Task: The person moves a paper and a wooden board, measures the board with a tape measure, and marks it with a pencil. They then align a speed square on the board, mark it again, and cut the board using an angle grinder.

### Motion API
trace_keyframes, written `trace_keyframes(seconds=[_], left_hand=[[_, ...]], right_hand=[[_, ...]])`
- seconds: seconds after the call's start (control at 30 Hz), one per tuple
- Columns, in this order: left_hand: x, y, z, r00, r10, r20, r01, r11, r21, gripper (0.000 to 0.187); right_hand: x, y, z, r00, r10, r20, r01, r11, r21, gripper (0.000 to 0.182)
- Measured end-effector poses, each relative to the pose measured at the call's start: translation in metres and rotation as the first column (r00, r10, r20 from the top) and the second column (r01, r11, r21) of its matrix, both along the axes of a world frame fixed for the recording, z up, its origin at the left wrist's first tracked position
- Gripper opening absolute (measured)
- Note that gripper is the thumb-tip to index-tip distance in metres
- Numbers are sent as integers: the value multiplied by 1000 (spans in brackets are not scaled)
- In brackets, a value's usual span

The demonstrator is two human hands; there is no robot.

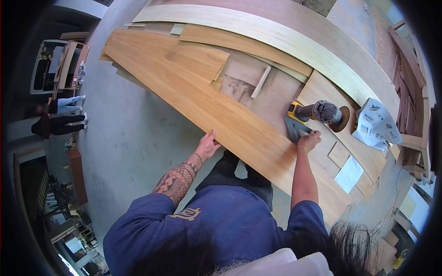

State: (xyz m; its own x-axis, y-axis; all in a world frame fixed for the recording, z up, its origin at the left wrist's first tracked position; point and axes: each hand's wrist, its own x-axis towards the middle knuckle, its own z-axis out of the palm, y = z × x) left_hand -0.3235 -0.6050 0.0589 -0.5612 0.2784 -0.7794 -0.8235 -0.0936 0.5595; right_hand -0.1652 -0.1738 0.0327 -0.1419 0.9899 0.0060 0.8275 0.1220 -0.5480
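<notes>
A long wood-grain board [216, 110] lies diagonally across the worktable, its near edge over my lap. My left hand [208, 146] is closed on that edge, thumb on top. On the right, my right hand [310, 140] has its fingers closed on a flat grey triangular square [295, 129], partly covered by the hand. Just beyond it sits a cordless grinder [317, 112] with a yellow battery and a round brown disc. A small pale wood strip [261, 83] rests on the tabletop past the board.
More wood-grain sheets [244, 46] and a long pale sheet [276, 34] lie toward the back. At the right are a crumpled printed paper [375, 124], a white sheet of paper [349, 175] and wooden frames [414, 115]. Two people [60, 115] stand far off at the left.
</notes>
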Motion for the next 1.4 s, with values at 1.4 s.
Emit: trace_keyframes(seconds=[1.4], left_hand=[[11,-2,-4,992,10,125,-28,990,141,36]], right_hand=[[-295,-64,-18,657,714,-240,-721,503,-477,39]])
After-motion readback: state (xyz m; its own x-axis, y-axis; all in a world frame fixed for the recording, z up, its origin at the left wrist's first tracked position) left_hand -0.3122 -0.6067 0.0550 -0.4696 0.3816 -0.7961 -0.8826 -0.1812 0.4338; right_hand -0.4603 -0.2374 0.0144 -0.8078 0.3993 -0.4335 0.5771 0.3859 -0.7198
